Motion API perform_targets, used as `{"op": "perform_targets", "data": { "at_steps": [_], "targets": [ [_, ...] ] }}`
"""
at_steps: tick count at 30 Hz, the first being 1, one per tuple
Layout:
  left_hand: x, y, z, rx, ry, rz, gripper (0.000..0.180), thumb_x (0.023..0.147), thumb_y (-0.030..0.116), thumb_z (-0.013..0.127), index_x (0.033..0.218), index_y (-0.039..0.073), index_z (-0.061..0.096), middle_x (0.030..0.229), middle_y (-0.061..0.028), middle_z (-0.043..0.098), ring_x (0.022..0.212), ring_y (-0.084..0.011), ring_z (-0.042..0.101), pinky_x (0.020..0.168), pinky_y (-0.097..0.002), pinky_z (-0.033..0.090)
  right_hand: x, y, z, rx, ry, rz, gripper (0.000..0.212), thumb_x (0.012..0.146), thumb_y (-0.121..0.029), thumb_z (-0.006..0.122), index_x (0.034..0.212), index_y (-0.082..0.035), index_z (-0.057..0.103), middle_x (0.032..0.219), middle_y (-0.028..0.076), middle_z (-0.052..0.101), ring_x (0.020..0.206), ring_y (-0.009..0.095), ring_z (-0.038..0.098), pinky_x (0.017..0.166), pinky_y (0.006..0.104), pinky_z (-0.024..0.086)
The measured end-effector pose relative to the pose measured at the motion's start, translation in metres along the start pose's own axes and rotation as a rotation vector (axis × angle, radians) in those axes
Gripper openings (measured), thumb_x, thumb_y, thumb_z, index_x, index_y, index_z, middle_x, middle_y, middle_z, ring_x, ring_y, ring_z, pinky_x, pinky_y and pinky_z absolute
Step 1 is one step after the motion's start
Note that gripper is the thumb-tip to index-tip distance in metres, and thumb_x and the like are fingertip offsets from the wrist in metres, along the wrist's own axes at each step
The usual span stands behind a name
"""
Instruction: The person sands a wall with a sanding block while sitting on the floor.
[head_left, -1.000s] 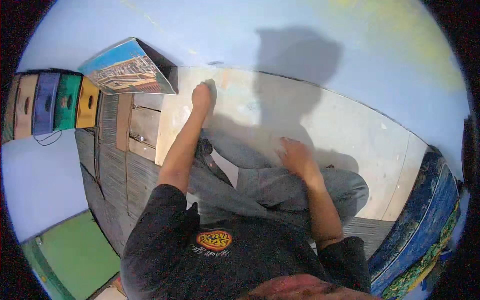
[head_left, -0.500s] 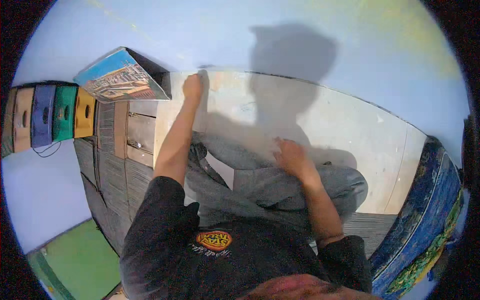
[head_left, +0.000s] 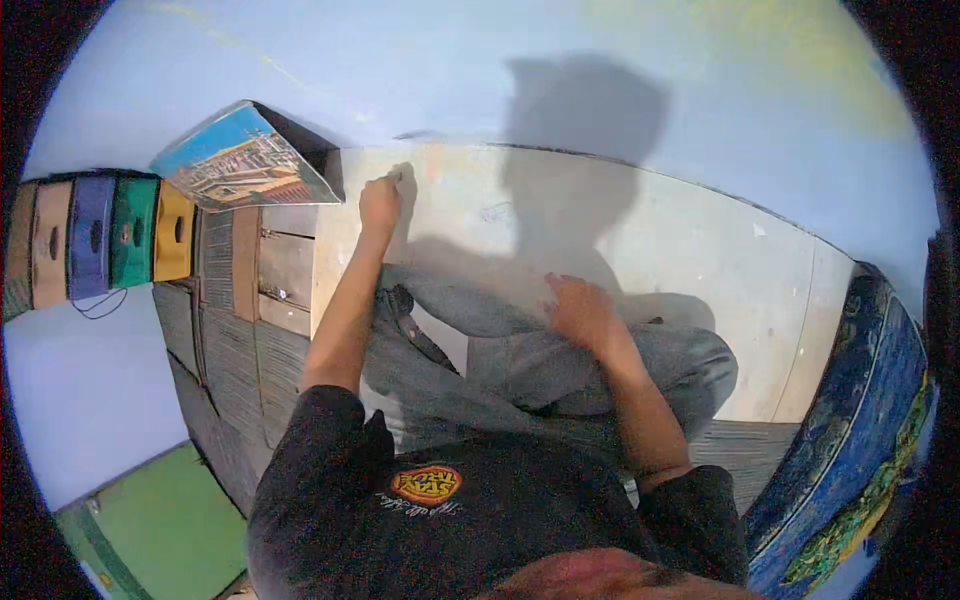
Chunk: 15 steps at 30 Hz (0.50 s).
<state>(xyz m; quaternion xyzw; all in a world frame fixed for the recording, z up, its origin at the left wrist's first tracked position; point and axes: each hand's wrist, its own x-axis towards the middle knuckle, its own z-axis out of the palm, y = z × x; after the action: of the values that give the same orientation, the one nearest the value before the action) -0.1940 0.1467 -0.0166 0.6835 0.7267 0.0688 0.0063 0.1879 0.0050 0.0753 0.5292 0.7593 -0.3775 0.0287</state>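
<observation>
My left hand [head_left: 380, 205] is closed in a loose fist above the pale wooden board [head_left: 740, 270], towards its far left part. What its fingers hold, if anything, is too small or hidden to make out; a dark shadow falls just beside it. Over my crossed legs in grey trousers [head_left: 520, 365] my right hand [head_left: 582, 310] hangs open. Its fingers are stretched forward and apart, with nothing visible in them, near the board's front side.
A picture panel [head_left: 250, 160] with a city scene leans against the blue wall [head_left: 420, 60] at far left. Left of it stands a drawer unit [head_left: 133, 230] in several colours. A blue patterned cushion-like thing [head_left: 840, 440] lies at right; a green panel [head_left: 165, 525] is at lower left.
My left hand has drawn back a little from the wall, towards me, still closed. My right hand has stayed almost where it was.
</observation>
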Motion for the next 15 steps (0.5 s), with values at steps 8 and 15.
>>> {"op": "perform_targets", "data": {
  "at_steps": [8, 15],
  "targets": [
    [-0.002, 0.060, 0.005, -0.112, -0.099, 0.002, 0.022, 0.088, 0.023, 0.056, 0.090, 0.008, 0.072, 0.083, -0.0240, 0.067, 0.078, -0.0420, 0.065, 0.074, -0.0467, 0.053, -0.002, 0.010, 0.004, 0.025, 0.085, -0.058, 0.042, 0.091, -0.030, 0.056, 0.122, -0.002, 0.056, 0.111, 0.022, 0.063, 0.103, 0.040, 0.060, 0.089, 0.0486, 0.048],
    [-0.005, 0.053, -0.014, -0.190, -0.134, 0.157, 0.025, 0.084, 0.025, 0.063, 0.101, 0.010, 0.073, 0.083, -0.0249, 0.065, 0.075, -0.0394, 0.066, 0.072, -0.0446, 0.054, -0.010, -0.003, -0.008, 0.016, 0.038, -0.043, 0.042, 0.090, -0.029, 0.056, 0.122, -0.002, 0.055, 0.109, 0.023, 0.063, 0.103, 0.040, 0.060, 0.089, 0.0495, 0.048]
  ]
}}
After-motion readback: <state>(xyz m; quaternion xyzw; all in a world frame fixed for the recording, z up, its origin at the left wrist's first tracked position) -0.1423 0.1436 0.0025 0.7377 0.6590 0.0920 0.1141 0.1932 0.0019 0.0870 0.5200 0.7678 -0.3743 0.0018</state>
